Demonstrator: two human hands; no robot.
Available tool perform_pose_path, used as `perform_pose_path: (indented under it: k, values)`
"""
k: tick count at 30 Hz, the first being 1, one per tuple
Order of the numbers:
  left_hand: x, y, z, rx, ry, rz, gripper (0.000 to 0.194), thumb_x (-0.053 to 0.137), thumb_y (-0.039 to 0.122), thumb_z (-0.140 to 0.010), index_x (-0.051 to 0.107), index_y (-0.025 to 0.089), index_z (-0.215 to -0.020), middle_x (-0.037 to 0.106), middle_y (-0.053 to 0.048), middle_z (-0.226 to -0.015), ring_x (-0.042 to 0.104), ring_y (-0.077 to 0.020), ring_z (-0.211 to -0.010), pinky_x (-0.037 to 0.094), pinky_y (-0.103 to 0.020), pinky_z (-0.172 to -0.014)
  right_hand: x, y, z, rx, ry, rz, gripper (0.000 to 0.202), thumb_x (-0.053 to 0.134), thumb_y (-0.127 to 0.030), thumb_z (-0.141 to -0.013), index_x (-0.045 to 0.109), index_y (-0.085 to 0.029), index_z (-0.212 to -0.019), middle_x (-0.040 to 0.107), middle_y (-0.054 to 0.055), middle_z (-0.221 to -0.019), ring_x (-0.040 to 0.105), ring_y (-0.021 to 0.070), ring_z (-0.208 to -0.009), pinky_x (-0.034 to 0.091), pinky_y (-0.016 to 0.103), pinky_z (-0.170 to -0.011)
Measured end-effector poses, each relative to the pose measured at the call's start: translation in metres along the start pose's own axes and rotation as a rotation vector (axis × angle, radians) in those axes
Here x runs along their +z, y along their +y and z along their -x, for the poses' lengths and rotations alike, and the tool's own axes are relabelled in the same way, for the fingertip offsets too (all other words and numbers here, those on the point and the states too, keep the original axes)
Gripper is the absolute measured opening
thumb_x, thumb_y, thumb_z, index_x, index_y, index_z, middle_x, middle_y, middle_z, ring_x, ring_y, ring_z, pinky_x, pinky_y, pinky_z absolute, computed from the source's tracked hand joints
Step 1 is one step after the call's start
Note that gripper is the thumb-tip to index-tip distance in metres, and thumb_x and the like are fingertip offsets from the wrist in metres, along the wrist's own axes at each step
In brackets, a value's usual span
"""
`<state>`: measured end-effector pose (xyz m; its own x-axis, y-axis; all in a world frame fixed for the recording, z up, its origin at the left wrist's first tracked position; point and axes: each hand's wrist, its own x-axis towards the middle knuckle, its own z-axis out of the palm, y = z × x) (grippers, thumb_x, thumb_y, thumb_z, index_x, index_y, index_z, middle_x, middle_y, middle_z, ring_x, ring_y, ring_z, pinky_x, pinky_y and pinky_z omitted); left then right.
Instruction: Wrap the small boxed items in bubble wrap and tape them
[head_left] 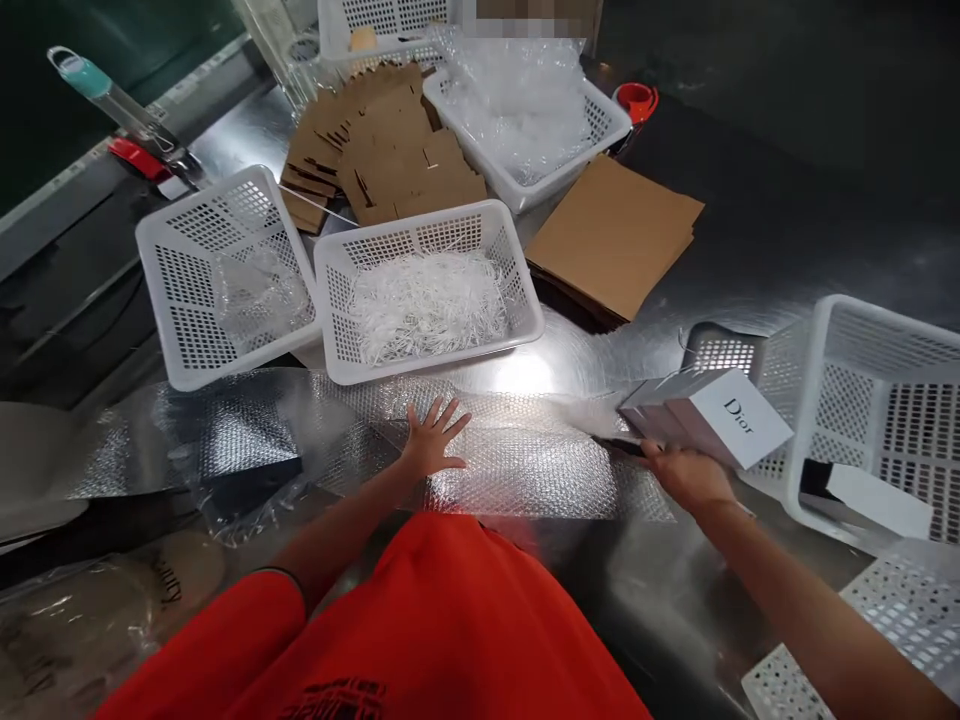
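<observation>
Bubble wrap lies under the splayed left hand, while the right hand grips one slim dark tool beside a Dior-labelled box at three o'clock, with at least five white baskets around, one holding shredded paper at eleven.

The head camera is looking forward and steeply down from the person's own head, with the red shirt filling the bottom middle and the metal counter spreading beyond it. It is sitting fairly close above the left hand and the right hand, while reaching out to the farther baskets. The view is taking in a slanting green surface at upper left; the dark upper right is possibly showing more counter.
</observation>
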<state>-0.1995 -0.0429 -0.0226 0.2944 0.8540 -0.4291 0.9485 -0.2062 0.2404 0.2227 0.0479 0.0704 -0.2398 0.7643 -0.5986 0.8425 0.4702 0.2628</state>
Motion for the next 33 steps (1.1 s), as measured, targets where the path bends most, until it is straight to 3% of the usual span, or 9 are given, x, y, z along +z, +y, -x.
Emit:
perform_pose_path:
  k: [4, 9, 19, 24, 27, 30, 33]
  values:
    - [-0.001, -0.009, 0.003, 0.037, -0.006, -0.006, 0.099, 0.069, 0.069, -0.076, 0.020, 0.038, -0.156, 0.011, -0.009, -0.166, 0.008, -0.0475, -0.150, -0.001, -0.081, -0.109, 0.007, 0.007, 0.006, 0.036, -0.023, 0.064, 0.036, 0.042, -0.034, -0.099, 0.064, -0.013, -0.118, 0.069, 0.022, -0.086, 0.069, 0.0332, -0.073, 0.043, 0.034, -0.055]
    - [-0.010, -0.016, 0.007, 0.050, -0.046, -0.028, 0.104, 0.074, 0.067, -0.071, 0.020, 0.037, -0.156, 0.011, -0.010, -0.166, 0.007, -0.0486, -0.150, 0.002, -0.080, -0.109, 0.006, -0.002, 0.012, 0.058, 0.008, 0.086, 0.033, 0.041, -0.033, -0.099, 0.065, -0.013, -0.109, 0.068, 0.019, -0.077, 0.067, 0.0288, -0.067, 0.042, 0.032, -0.054]
    - [-0.022, -0.007, 0.003, 0.026, -0.126, -0.061, 0.112, 0.077, 0.064, -0.070, 0.013, 0.035, -0.157, 0.002, -0.011, -0.166, -0.001, -0.0489, -0.150, -0.001, -0.083, -0.105, 0.013, -0.005, 0.018, 0.043, 0.103, 0.074, 0.032, 0.040, -0.033, -0.098, 0.064, -0.012, -0.100, 0.067, 0.020, -0.084, 0.067, 0.0288, -0.071, 0.038, 0.032, -0.058]
    - [-0.035, 0.010, -0.002, 0.036, -0.169, -0.077, 0.120, 0.084, 0.054, -0.067, 0.012, 0.031, -0.159, -0.003, -0.017, -0.165, -0.002, -0.0500, -0.149, 0.000, -0.083, -0.105, 0.020, -0.010, 0.029, 0.100, 0.141, 0.016, 0.033, 0.041, -0.036, -0.099, 0.065, -0.013, -0.099, 0.069, 0.017, -0.086, 0.069, 0.0267, -0.073, 0.040, 0.030, -0.057]
    - [-0.039, 0.029, -0.006, 0.067, -0.098, -0.090, 0.120, 0.085, 0.046, -0.067, 0.010, 0.026, -0.160, -0.003, -0.019, -0.165, -0.002, -0.0501, -0.149, -0.003, -0.079, -0.109, 0.019, -0.018, 0.030, 0.096, 0.124, -0.023, 0.033, 0.041, -0.036, -0.099, 0.064, -0.013, -0.099, 0.070, 0.016, -0.085, 0.070, 0.0270, -0.077, 0.041, 0.030, -0.058]
    - [-0.033, 0.056, -0.009, 0.071, -0.025, -0.040, 0.114, 0.079, 0.050, -0.073, 0.010, 0.021, -0.160, -0.002, -0.020, -0.166, -0.002, -0.0473, -0.151, -0.004, -0.075, -0.112, 0.016, -0.026, 0.028, 0.120, 0.081, -0.065, 0.033, 0.039, -0.037, -0.100, 0.062, -0.013, -0.102, 0.070, 0.017, -0.087, 0.071, 0.0286, -0.081, 0.044, 0.031, -0.060]
    - [-0.018, 0.082, -0.013, 0.075, -0.067, -0.007, 0.108, 0.078, 0.052, -0.074, 0.017, 0.027, -0.159, -0.001, -0.017, -0.167, -0.002, -0.0467, -0.151, -0.002, -0.077, -0.112, 0.015, -0.028, 0.029, 0.169, 0.018, -0.121, 0.033, 0.037, -0.037, -0.101, 0.060, -0.014, -0.104, 0.071, 0.018, -0.094, 0.072, 0.0296, -0.084, 0.045, 0.033, -0.060]
